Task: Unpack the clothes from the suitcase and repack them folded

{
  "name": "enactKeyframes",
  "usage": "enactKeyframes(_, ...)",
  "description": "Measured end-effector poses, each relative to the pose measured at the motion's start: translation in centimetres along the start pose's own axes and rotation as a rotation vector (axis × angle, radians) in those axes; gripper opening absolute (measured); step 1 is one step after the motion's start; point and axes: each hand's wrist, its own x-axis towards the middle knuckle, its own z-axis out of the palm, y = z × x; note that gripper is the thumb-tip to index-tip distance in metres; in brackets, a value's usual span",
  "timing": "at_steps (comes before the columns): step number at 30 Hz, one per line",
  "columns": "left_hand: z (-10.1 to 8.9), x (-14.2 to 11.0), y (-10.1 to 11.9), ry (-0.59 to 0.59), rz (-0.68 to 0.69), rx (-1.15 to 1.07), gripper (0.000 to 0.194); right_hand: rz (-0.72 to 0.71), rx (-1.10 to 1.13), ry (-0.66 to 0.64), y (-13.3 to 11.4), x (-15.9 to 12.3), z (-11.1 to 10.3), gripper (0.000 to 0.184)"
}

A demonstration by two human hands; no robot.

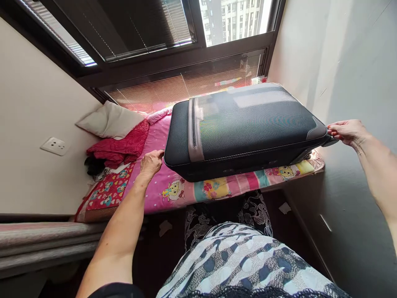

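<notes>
A large black suitcase [245, 128] with grey-brown trim lies flat on a bed-like ledge under the window. Along its left part runs a zipped pocket [194, 128]. My left hand [151, 162] grips the suitcase's near left end, with the fingertips partly hidden behind the edge. At the opposite end, the fingers of my right hand [350, 130] are closed on the lower right corner, beside a dark wheel-like part [330, 142]. Beneath the suitcase spreads a pink cartoon-print sheet [155, 190].
A pale pillow [113, 120] and a crumpled red cloth [124, 145] lie to the left. The wall with a socket [56, 146] bounds that side; a grey wall [350, 194] stands close on the right. Paper scraps [165, 227] lie on the dark floor.
</notes>
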Motion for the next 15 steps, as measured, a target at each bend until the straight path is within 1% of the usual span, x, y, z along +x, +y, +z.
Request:
enactKeyframes(5,0.0,0.4,-0.1,0.0,0.023,0.019,0.035,0.006,-0.006,-0.019,-0.3,1.4,0.4,0.017)
enactKeyframes(8,-0.1,0.5,-0.2,-0.013,0.045,0.01,0.033,-0.009,-0.022,-0.013,-1.0,1.8,0.9,0.019)
enactKeyframes(11,-0.2,0.6,-0.5,-0.04,0.076,0.029,0.034,0.018,-0.037,-0.012,-1.7,2.1,1.1,0.021)
enactKeyframes(13,-0.3,0.7,-0.8,-0.058,0.102,0.031,0.036,0.05,-0.028,-0.024,-1.6,2.5,0.7,0.027)
enactKeyframes(15,-0.3,0.9,-1.5,-0.069,0.118,-0.006,0.038,0.066,-0.016,-0.058,-0.8,3.6,0.0,0.028)
